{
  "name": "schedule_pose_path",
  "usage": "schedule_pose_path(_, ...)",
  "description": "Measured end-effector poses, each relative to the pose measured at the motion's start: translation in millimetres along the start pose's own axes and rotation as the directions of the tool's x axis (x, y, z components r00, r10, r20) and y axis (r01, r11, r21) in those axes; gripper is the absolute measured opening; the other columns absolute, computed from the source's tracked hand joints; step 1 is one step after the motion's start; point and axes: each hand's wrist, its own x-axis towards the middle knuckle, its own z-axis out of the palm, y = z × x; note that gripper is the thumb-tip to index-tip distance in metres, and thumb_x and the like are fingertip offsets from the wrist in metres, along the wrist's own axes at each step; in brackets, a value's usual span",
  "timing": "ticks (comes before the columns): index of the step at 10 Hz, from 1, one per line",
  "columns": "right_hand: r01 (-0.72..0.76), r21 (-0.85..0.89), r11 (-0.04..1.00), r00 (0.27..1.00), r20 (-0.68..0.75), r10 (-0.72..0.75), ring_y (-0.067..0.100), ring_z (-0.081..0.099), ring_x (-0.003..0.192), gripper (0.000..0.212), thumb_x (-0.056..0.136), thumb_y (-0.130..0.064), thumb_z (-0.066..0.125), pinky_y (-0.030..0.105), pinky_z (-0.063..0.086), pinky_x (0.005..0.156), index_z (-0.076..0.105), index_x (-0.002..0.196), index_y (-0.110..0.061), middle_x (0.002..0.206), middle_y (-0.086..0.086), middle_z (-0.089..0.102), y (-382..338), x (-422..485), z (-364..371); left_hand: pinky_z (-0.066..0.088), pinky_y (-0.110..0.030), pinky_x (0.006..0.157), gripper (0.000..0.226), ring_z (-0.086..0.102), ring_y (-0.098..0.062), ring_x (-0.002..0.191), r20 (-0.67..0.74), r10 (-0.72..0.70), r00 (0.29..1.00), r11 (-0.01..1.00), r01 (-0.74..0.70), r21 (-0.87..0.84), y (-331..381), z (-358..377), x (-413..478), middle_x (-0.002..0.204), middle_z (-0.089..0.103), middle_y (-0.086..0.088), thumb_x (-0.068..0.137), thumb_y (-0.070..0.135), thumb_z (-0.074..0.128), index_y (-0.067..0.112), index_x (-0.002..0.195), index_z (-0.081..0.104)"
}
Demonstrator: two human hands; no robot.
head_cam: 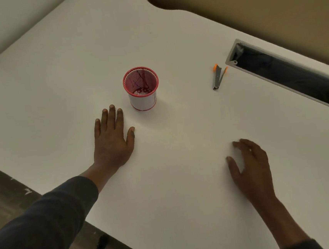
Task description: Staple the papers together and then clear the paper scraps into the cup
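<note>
The left hand [111, 141] lies flat and released on the white surface [54, 74], perhaps steadying sheets, though no papers can be told apart from the white top. Just beyond its fingertips the red mesh cup [141, 88] stands upright, its lower part pale, likely with scraps. Well to the right the stapler [218, 77] lies hinged open, apparently set aside. The right hand [250, 166] rests loosely spread, holding nothing. A cable slot [287, 76] runs along the far right.

Seen from a wide-angle camera worn on the person's head, the white desk [171, 35] fills most of the frame, viewed forward and steeply downward at close range. The left hand [112, 141] and right hand [250, 168] reach in from the bottom edge, and the cup [141, 88] stands near centre.
</note>
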Motion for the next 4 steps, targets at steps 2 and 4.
schedule_pose_path(2,0.051,-0.064,0.997,0.999,-0.015,-0.052,0.026,0.035,0.145,0.054,0.096,-0.035,0.047,0.041,0.030,0.119,0.048,0.145,-0.012,0.157,0.006,0.038,24,-41,4,0.007,-0.050,0.128,0.072,0.002,-0.029,0.158,0.038,0.003,0.999,1.000,-0.003,0.016,3,-5,0,0.171,0.005,-0.010,0.102,0.050,0.023,0.011,0.161,0.014)
schedule_pose_path(4,0.066,-0.146,0.987,0.995,0.086,-0.054,0.020,0.005,0.155,0.062,0.102,-0.046,0.028,0.042,0.011,0.125,0.020,0.158,-0.021,0.167,0.001,0.008,26,-50,7,0.012,-0.052,0.127,0.065,0.008,-0.034,0.157,0.046,-0.010,0.999,0.999,0.009,0.040,11,-12,-3,0.169,0.011,-0.017,0.106,0.039,0.033,0.005,0.160,0.019)
